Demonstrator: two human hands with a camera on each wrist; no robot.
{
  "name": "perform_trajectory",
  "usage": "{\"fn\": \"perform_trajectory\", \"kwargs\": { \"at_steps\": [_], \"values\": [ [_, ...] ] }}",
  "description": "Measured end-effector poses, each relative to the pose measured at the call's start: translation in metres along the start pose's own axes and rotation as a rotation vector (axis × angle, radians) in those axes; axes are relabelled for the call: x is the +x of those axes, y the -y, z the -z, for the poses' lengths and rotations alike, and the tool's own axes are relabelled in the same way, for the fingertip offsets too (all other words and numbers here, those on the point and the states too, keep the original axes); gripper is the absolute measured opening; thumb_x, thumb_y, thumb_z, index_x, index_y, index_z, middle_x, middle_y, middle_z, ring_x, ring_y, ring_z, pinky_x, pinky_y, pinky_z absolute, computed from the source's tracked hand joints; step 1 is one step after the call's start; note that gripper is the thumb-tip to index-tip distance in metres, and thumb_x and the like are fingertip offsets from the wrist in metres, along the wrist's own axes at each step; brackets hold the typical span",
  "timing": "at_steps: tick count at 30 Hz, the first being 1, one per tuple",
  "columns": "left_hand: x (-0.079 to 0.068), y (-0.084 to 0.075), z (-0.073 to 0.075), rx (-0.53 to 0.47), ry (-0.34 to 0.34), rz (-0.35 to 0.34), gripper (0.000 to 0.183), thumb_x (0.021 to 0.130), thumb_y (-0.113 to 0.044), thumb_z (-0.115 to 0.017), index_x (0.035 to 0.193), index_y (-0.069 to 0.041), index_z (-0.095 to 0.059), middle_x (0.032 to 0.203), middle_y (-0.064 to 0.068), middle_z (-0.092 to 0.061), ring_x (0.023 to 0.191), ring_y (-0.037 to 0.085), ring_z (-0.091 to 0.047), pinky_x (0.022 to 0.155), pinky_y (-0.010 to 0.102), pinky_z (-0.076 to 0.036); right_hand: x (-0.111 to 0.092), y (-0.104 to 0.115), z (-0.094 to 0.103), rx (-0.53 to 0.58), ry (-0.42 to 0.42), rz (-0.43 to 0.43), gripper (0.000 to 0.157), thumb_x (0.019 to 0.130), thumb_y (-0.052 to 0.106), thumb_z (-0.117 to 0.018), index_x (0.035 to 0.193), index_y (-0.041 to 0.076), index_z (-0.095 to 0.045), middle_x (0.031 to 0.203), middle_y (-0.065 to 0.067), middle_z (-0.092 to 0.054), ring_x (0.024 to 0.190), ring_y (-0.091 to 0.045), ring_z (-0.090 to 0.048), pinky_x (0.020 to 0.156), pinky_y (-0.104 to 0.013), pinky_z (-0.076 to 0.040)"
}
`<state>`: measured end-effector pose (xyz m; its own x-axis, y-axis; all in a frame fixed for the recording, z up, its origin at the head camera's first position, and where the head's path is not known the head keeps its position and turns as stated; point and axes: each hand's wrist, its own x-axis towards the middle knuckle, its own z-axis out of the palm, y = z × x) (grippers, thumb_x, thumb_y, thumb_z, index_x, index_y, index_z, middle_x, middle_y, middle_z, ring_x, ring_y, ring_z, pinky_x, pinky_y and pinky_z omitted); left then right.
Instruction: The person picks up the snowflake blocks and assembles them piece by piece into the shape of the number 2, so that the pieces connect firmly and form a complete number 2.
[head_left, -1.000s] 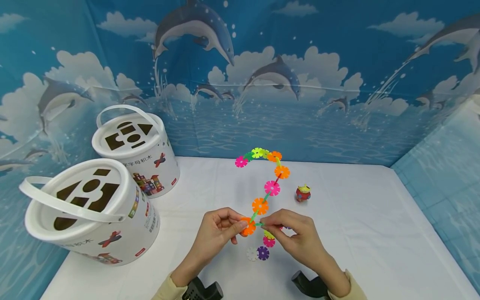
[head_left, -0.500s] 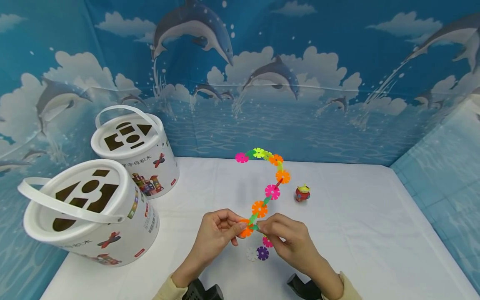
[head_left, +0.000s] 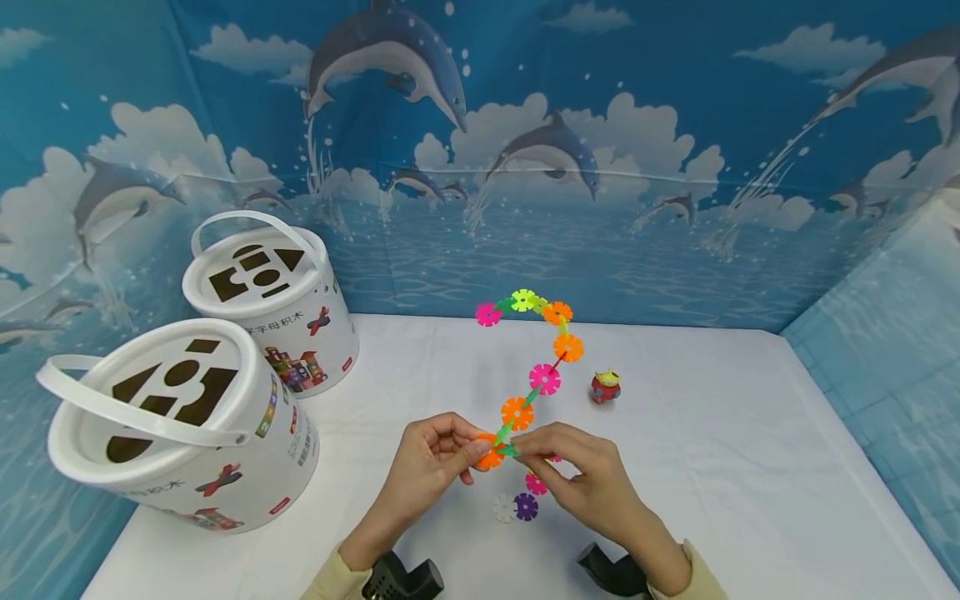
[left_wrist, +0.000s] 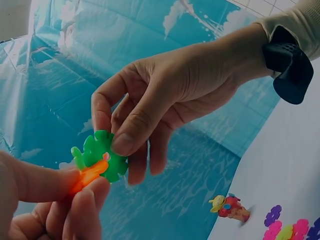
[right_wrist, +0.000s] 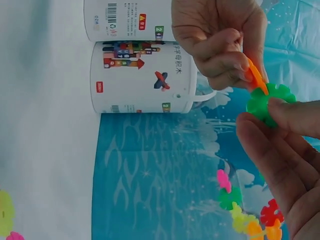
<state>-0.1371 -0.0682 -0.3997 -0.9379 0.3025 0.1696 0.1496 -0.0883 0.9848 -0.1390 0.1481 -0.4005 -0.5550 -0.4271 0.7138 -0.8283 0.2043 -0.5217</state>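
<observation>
My left hand (head_left: 435, 462) pinches an orange snowflake disc (head_left: 491, 455) at the near end of a chain of notched plastic discs (head_left: 517, 413). That chain rises in a curve away from me through orange, green, red, pink and yellow pieces. Between thumb and fingers, my right hand (head_left: 588, 471) pinches a green snowflake disc (left_wrist: 118, 164). In both wrist views the green disc meets the orange one edge to edge at their slots; how deeply they interlock I cannot tell. Below the hands lie a purple disc (head_left: 526, 506), a white disc (head_left: 504, 507) and a pink disc (head_left: 536, 484), partly hidden.
Two white lidded buckets stand at the left, a front bucket (head_left: 247, 475) and a rear bucket (head_left: 318, 312). A small red and yellow toy figure (head_left: 605, 387) stands right of the chain on the white-covered table (head_left: 750, 467). A dolphin-printed curtain (head_left: 480, 242) closes off the back.
My right hand has shifted slightly left, bringing the green disc closer against the orange one. The chain's far end has swayed a little right. My left hand keeps its grip.
</observation>
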Motion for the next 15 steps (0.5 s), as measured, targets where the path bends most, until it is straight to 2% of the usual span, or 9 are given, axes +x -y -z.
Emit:
{"fn": "perform_trajectory", "kwargs": {
  "at_steps": [5,8,10,12,15],
  "values": [
    [0.001,0.001,0.003,0.035,-0.005,-0.003,0.013,0.087,-0.006,-0.068,0.090,0.006,-0.065,0.077,0.016,-0.067,0.058,0.014,-0.059,0.053,0.026,-0.051,-0.001,-0.004,0.014,0.003,0.063,-0.133,0.014,0.087,0.015,-0.070,0.101,0.013,-0.069,0.093,0.002,-0.068,0.078,-0.008,-0.064,0.065,-0.023,-0.053],
    [0.002,0.001,0.004,0.052,-0.012,0.009,0.014,0.087,-0.007,-0.069,0.090,0.006,-0.065,0.077,0.016,-0.068,0.058,0.014,-0.059,0.053,0.026,-0.051,-0.004,-0.011,0.020,-0.019,0.086,-0.214,0.022,0.081,0.005,-0.075,0.099,0.016,-0.069,0.090,0.006,-0.067,0.075,-0.007,-0.064,0.064,-0.026,-0.054],
    [0.003,0.002,0.005,0.057,-0.015,0.019,0.014,0.087,-0.008,-0.069,0.090,0.006,-0.065,0.077,0.016,-0.068,0.058,0.014,-0.059,0.053,0.026,-0.051,-0.007,-0.016,0.021,-0.034,0.124,-0.288,0.024,0.079,0.003,-0.077,0.096,0.018,-0.068,0.088,0.009,-0.066,0.075,-0.005,-0.063,0.063,-0.026,-0.054],
    [0.003,0.003,0.006,0.060,-0.016,0.027,0.014,0.087,-0.008,-0.069,0.090,0.006,-0.065,0.078,0.016,-0.068,0.058,0.014,-0.059,0.053,0.025,-0.051,-0.011,-0.023,0.020,-0.045,0.200,-0.366,0.019,0.080,0.008,-0.076,0.093,0.019,-0.068,0.086,0.013,-0.065,0.075,-0.004,-0.062,0.063,-0.026,-0.053],
    [0.003,0.003,0.006,0.053,-0.013,0.025,0.014,0.087,-0.007,-0.069,0.090,0.006,-0.065,0.078,0.017,-0.068,0.058,0.014,-0.060,0.053,0.025,-0.050,-0.017,-0.032,0.012,-0.071,0.376,-0.494,0.009,0.084,0.021,-0.075,0.090,0.020,-0.068,0.082,0.018,-0.062,0.073,-0.002,-0.059,0.063,-0.024,-0.051]
  ]
}}
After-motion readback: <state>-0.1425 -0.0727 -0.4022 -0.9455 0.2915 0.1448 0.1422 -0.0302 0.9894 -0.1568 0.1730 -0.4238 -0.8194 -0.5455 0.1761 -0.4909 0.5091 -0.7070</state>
